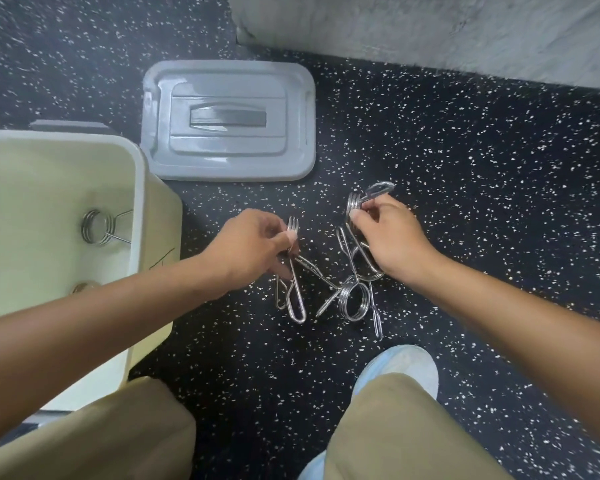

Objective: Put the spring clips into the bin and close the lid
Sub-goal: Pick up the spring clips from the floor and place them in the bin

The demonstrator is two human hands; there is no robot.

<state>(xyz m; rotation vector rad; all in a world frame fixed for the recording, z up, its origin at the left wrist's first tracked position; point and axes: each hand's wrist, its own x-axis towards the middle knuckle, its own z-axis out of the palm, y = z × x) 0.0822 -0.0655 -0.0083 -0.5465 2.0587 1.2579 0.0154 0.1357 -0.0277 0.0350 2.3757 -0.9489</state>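
A cream bin (137,188) stands open at the left with one steel spring clip (99,226) lying inside. Its grey lid (227,121) rests flat on the floor behind the bin's right corner. My left hand (253,245) pinches a spring clip (296,299) whose looped handles hang down to the floor. My right hand (392,237) grips another spring clip (361,199) by its coil, lifted slightly. Between and below the hands lies a tangle of further clips (354,301) on the floor.
The floor is black rubber with white speckles (499,202). A pale concrete block or wall base (430,32) runs along the top right. My knees in tan trousers (395,427) and a light blue shoe cover (406,362) fill the bottom of the view.
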